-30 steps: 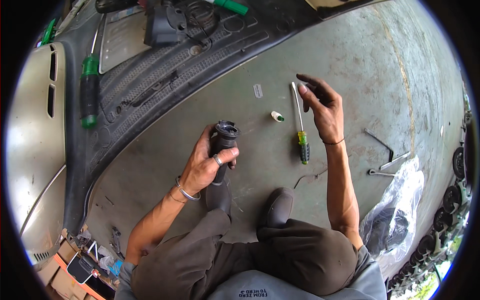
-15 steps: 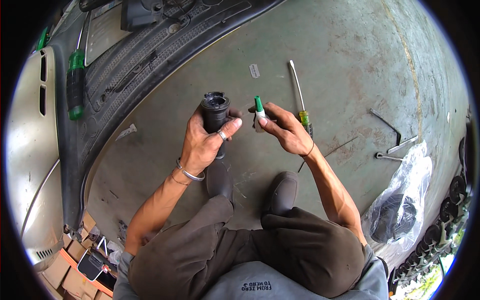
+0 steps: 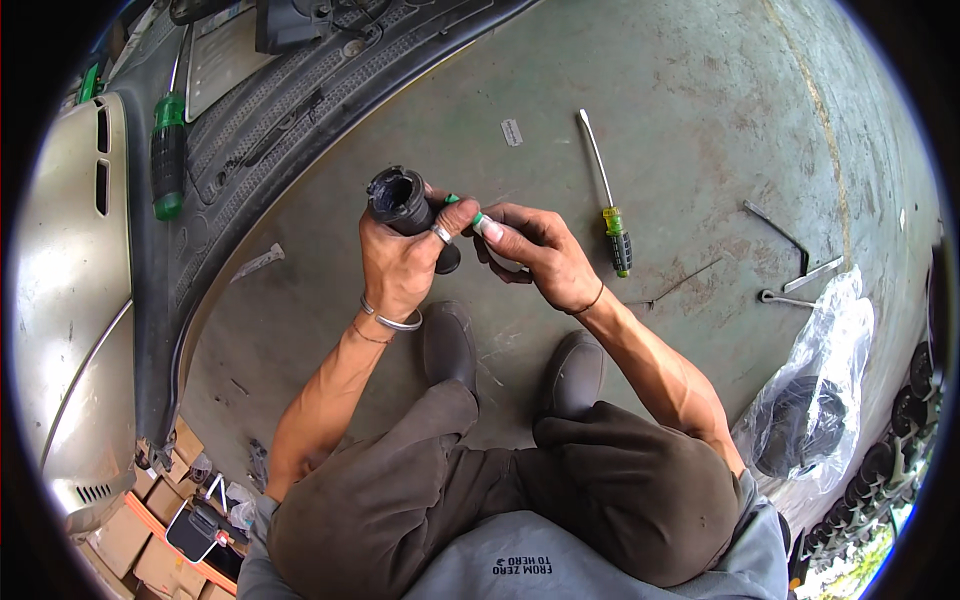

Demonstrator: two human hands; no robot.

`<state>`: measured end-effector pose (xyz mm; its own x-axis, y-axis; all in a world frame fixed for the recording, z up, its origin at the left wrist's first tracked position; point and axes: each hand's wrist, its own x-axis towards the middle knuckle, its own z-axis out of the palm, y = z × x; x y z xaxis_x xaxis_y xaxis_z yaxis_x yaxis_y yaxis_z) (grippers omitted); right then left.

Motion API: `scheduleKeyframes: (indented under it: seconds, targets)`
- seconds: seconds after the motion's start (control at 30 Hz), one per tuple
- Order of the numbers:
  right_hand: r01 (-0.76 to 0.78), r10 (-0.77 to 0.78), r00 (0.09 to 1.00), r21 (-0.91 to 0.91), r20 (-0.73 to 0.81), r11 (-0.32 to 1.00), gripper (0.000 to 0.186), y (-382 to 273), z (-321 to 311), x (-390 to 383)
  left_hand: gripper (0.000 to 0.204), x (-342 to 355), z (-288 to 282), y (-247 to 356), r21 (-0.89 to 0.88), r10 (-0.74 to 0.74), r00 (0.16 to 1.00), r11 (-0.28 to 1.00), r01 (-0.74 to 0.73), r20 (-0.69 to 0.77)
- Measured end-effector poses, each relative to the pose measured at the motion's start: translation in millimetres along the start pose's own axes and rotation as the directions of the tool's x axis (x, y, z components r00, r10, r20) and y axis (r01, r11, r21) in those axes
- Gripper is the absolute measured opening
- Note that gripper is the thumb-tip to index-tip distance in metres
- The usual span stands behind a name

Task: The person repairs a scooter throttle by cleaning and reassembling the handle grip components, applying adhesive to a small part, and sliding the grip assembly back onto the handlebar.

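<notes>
My left hand (image 3: pixel 398 262) is wrapped round a black tubular part (image 3: pixel 402 208), its notched hollow end tilted up and its lower end poking out below the palm. Between the thumb and fingers of my right hand (image 3: pixel 548 258) is a small white bottle (image 3: pixel 491 231) with a green cap (image 3: pixel 477 217). The left thumb and forefinger reach across to that cap, so the two hands almost meet. Most of the bottle is hidden by the right fingers. Both hands are above the floor, in front of my shoes.
On the floor lie a razor blade (image 3: pixel 512 133), a screwdriver (image 3: pixel 617 240), a thin rod (image 3: pixel 685 282) and an L-shaped tool (image 3: pixel 785 238). A clear plastic bag (image 3: pixel 815 400) sits at right. Another screwdriver (image 3: pixel 168 160) rests on the black vehicle footboard (image 3: pixel 290 110) at left. Cardboard boxes (image 3: pixel 120 540) stand lower left.
My hands have come together. The black part has shifted left and tilted. The bottle has moved left and its cap now lies at my left thumb and forefinger.
</notes>
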<state>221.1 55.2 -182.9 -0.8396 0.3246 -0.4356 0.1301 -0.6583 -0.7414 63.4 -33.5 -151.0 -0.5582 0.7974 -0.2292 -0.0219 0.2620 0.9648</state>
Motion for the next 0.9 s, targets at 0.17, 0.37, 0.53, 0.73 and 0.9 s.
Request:
scheduleKeyframes:
  seconds: [0.17, 0.37, 0.53, 0.73, 0.9]
  targets:
    - [0.282, -0.501, 0.858, -0.71, -0.114, 0.645, 0.033, 10.5, -5.0, 6.9, 0.024, 4.5, 1.5, -12.4, -0.122, -0.054, 0.966, 0.992, 0.024, -0.252]
    - [0.14, -0.248, 0.884, -0.281, -0.397, 0.949, 0.041, 26.9, -43.6, 11.8, 0.039, 27.0, -15.7, -81.5, 0.376, -0.343, 0.932, 0.884, 0.277, 0.119]
    - [0.084, -0.199, 0.889, -0.281, -0.413, 0.956, 0.043, 28.4, -54.7, 12.2, 0.057, 18.8, -7.4, -106.6, 0.574, -0.325, 0.945, 0.781, 0.245, 0.038]
    - [0.19, -0.337, 0.876, -0.394, -0.344, 0.899, 0.045, 11.9, -51.3, 2.1, 0.058, 10.1, -16.0, -63.1, 0.165, -0.427, 0.891, 0.9, 0.402, 0.154]
    - [0.266, -0.352, 0.891, -0.298, -0.288, 0.917, 0.041, -21.5, -25.8, -16.0, 0.043, -4.1, -18.9, -20.4, -0.191, -0.362, 0.847, 0.868, 0.459, 0.389]
